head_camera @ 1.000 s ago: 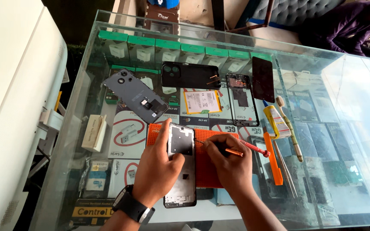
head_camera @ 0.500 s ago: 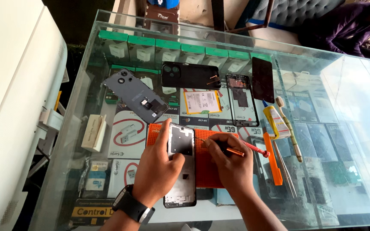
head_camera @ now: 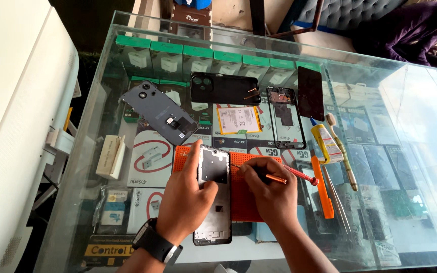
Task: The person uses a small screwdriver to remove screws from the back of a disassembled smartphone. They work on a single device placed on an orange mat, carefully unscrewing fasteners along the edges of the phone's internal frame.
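Observation:
My left hand (head_camera: pixel 185 199) presses down on a silver phone frame (head_camera: pixel 213 172) lying lengthwise on an orange mat (head_camera: pixel 244 199); thumb and fingers clamp its upper half. My right hand (head_camera: pixel 271 189) grips a thin orange screwdriver (head_camera: pixel 266 175), tip pointing left at the frame's right edge. A black watch (head_camera: pixel 157 245) sits on my left wrist.
On the glass counter (head_camera: pixel 410 167) lie a grey back cover (head_camera: pixel 160 112), a black back cover (head_camera: pixel 224 88), a battery (head_camera: pixel 238 120), another phone frame (head_camera: pixel 285 117), a dark screen (head_camera: pixel 311 93), a glue tube (head_camera: pixel 327 143), a toothbrush (head_camera: pixel 344 156), an orange pry tool (head_camera: pixel 322 189) and tweezers (head_camera: pixel 337 199). A seated person (head_camera: pixel 421 30) is far right.
The screwdriver tip has shifted slightly toward the frame's edge; both hands stay in nearly the same place.

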